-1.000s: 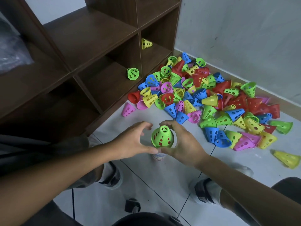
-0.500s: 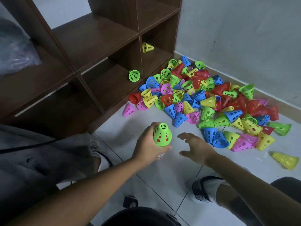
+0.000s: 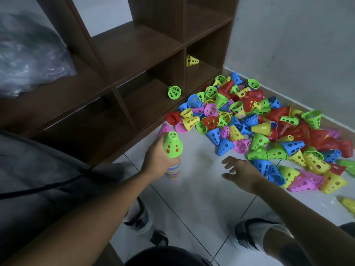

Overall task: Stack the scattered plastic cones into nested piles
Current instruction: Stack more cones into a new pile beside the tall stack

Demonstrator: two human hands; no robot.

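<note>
A tall nested stack of cones (image 3: pixel 172 150), topped by a green perforated cone with striped rims showing below, stands on the white floor. My left hand (image 3: pixel 156 160) grips it around the middle. My right hand (image 3: pixel 239 170) hovers open above the floor to the right of the stack, fingers spread, close to the near edge of the loose pile. That pile of scattered cones (image 3: pixel 259 127), in red, blue, green, yellow and pink, lies against the wall and the shelf's foot.
A dark wooden cubby shelf (image 3: pixel 134 54) stands at the left and back. One green cone (image 3: pixel 174 92) and one yellow cone (image 3: pixel 191 60) lie inside its lower cubbies. A plastic bag (image 3: pixel 28 54) sits on a shelf at the left. My shoes (image 3: pixel 255 237) are below.
My right hand let go of the stack and moved right toward the pile. My left hand closed around the stack and carried it left, nearer the shelf.
</note>
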